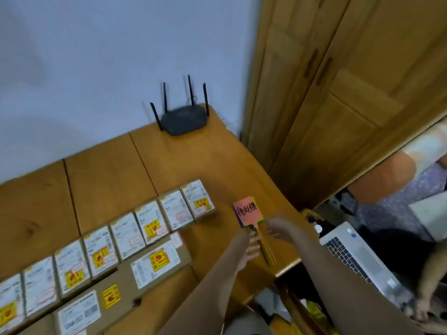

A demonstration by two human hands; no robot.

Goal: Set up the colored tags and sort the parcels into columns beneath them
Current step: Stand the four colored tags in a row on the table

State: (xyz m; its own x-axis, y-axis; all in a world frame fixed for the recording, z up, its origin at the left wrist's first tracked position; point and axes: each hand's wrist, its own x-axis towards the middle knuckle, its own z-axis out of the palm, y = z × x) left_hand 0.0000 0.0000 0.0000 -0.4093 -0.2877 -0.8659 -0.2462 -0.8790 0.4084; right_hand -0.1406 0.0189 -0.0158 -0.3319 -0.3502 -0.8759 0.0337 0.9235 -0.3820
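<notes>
A stack of colored tags [247, 210] on thin wooden sticks [267, 247] lies near the right edge of the wooden table [193, 163]; the top tag is pink with dark handwriting, and purple, green and yellow edges show beneath. My left hand [248, 250] hovers just left of the sticks with fingers spread. My right hand [278, 229] reaches to the sticks from the right, fingers at the base of the tags; whether it grips them is unclear. A row of several small cardboard parcels [150, 223] with white and yellow labels runs diagonally across the table, with larger parcels [157, 262] in front.
A black router [185, 119] with antennas stands at the table's back edge by the wall. An open laptop [358, 257] sits beyond the table's right edge. Another person [399, 175] sits at the right. Wooden cabinet doors [338, 81] rise behind.
</notes>
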